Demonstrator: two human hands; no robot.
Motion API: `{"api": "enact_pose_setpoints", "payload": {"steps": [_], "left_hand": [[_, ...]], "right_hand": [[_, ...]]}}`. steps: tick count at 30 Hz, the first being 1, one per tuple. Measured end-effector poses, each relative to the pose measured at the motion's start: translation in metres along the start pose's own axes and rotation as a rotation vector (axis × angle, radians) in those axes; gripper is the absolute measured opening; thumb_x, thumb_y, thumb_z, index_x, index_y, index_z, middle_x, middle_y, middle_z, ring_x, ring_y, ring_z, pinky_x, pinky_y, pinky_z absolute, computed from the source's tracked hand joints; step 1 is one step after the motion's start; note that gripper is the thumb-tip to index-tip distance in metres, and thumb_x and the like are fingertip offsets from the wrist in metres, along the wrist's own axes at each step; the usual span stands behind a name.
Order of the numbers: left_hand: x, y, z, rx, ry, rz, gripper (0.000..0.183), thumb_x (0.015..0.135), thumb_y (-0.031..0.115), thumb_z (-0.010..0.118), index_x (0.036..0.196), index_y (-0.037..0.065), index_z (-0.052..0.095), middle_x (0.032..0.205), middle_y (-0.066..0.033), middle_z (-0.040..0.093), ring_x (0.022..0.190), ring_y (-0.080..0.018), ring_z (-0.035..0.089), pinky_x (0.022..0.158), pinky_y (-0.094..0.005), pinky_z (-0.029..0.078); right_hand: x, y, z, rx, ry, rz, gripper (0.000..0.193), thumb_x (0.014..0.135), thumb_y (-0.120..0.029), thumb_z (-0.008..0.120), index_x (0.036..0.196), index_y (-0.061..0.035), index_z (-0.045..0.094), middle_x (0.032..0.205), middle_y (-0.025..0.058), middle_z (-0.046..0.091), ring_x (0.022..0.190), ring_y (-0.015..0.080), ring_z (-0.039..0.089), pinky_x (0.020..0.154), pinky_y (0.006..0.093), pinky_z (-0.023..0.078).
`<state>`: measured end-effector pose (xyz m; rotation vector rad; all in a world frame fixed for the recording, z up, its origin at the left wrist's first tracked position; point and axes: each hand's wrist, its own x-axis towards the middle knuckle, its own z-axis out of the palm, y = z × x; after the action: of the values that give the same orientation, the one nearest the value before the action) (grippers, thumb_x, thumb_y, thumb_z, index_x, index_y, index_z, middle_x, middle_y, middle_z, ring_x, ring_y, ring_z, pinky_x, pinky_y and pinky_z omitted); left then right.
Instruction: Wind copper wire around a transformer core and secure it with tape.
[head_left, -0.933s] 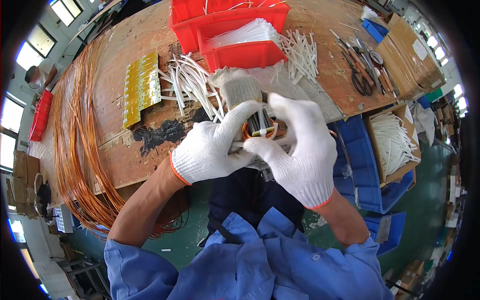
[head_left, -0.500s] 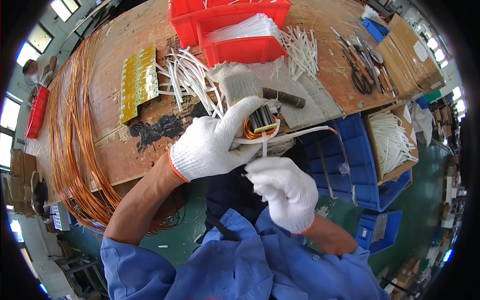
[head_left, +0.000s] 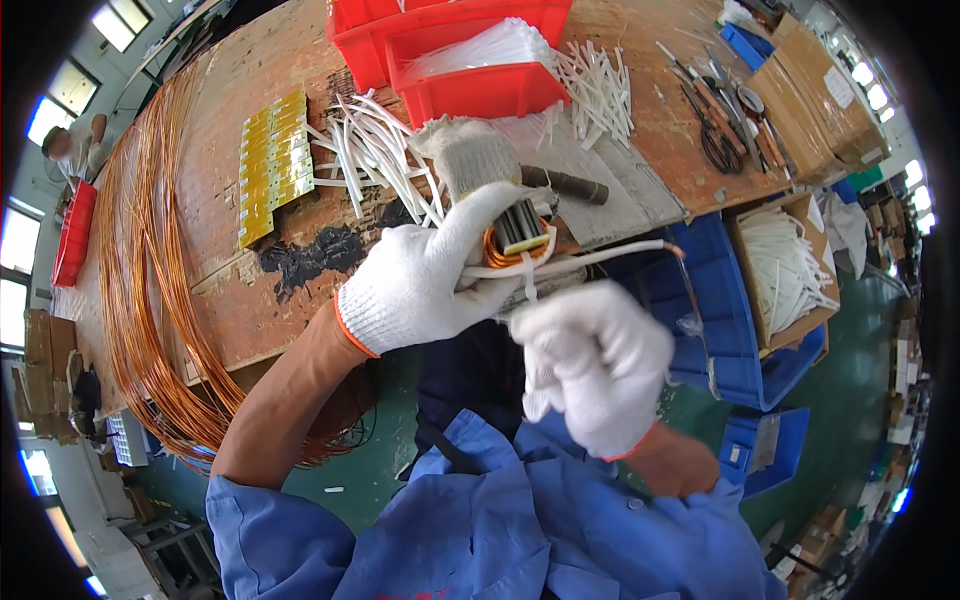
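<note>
My left hand (head_left: 415,275), in a white knit glove, is wrapped round a copper wire coil (head_left: 500,252) with dark core bars (head_left: 520,226) standing in its middle. A narrow white strip (head_left: 530,276) hangs from the coil's near side. White sleeving (head_left: 610,252) runs rightward from the coil, with bare copper at its far end. Just below the strip is my right hand (head_left: 595,365), also gloved and blurred, its fingers curled closed. Whether they grip the strip's lower end cannot be made out. Behind the coil lies a grey cloth-wrapped piece (head_left: 470,160) with a dark rod (head_left: 565,185).
Red bins (head_left: 480,95) with white ties stand at the back, white sleeves (head_left: 375,150) beside them. Copper wire (head_left: 150,260) and a yellow sheet (head_left: 275,165) lie left. Scissors (head_left: 718,145) and a carton (head_left: 815,105) are back right; a blue crate (head_left: 715,300) is below.
My right hand has moved to the right and slightly up, its fingers now nearer the hanging strip. The left hand keeps hold of the coil, and the sleeved lead's end has risen slightly.
</note>
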<state>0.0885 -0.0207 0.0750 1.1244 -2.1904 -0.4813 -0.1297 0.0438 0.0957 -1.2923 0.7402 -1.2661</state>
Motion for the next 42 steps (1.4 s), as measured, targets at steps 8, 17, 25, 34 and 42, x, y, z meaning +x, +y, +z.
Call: {"api": "enact_pose_setpoints", "payload": {"steps": [8,17,25,34,42], "left_hand": [[0.001,0.002,0.002,-0.042,-0.042,-0.05,0.082,0.09,0.017,0.09,0.161,0.007,0.049,0.085,-0.0167,0.077,0.08,-0.0345,0.083,0.072,-0.04,0.065],[-0.003,0.005,0.0,-0.033,-0.019,-0.057,0.08,0.09,0.011,0.087,0.161,0.008,0.05,0.075,-0.01,0.07,0.073,-0.0279,0.081,0.07,-0.0353,0.062],[0.003,0.006,-0.013,0.059,-0.078,-0.043,0.082,0.09,0.033,0.089,0.16,0.012,0.05,0.086,-0.0183,0.079,0.078,-0.0412,0.08,0.071,-0.0483,0.067],[0.009,0.004,-0.016,0.191,-0.058,0.099,0.087,0.084,0.023,0.097,0.158,0.004,0.055,0.068,-0.011,0.06,0.059,-0.0288,0.07,0.059,-0.0385,0.055],[0.009,0.024,-0.035,0.083,-0.193,-0.132,0.089,0.095,0.059,0.083,0.159,0.003,0.055,0.086,-0.0136,0.074,0.082,-0.0298,0.079,0.076,-0.0411,0.061]], "right_hand": [[-0.012,0.011,-0.013,0.101,-0.072,0.001,0.029,0.117,-0.02,0.064,0.112,0.008,0.067,0.065,0.0078,0.065,0.05,0.0138,0.066,0.046,0.0264,0.048],[-0.034,0.046,-0.032,-0.523,0.156,-0.183,0.054,0.093,-0.007,0.089,0.141,0.0029,0.066,0.1,0.0071,0.076,0.07,0.0066,0.066,0.064,0.0246,0.055],[0.047,-0.001,0.002,-0.101,0.023,0.033,0.014,0.111,-0.01,0.069,0.118,-0.0021,0.079,0.086,0.0089,0.077,0.056,0.0085,0.066,0.052,0.0264,0.052],[-0.026,0.039,-0.007,0.15,0.089,0.062,0.019,0.115,-0.012,0.064,0.118,0.0047,0.073,0.081,0.0048,0.069,0.059,0.0041,0.062,0.056,0.0222,0.052],[-0.035,0.081,-0.055,-0.079,0.445,-0.133,0.051,0.125,-0.033,0.039,0.131,0.0088,0.068,0.11,0.0156,0.075,0.081,0.0141,0.07,0.079,0.0288,0.06]]}}
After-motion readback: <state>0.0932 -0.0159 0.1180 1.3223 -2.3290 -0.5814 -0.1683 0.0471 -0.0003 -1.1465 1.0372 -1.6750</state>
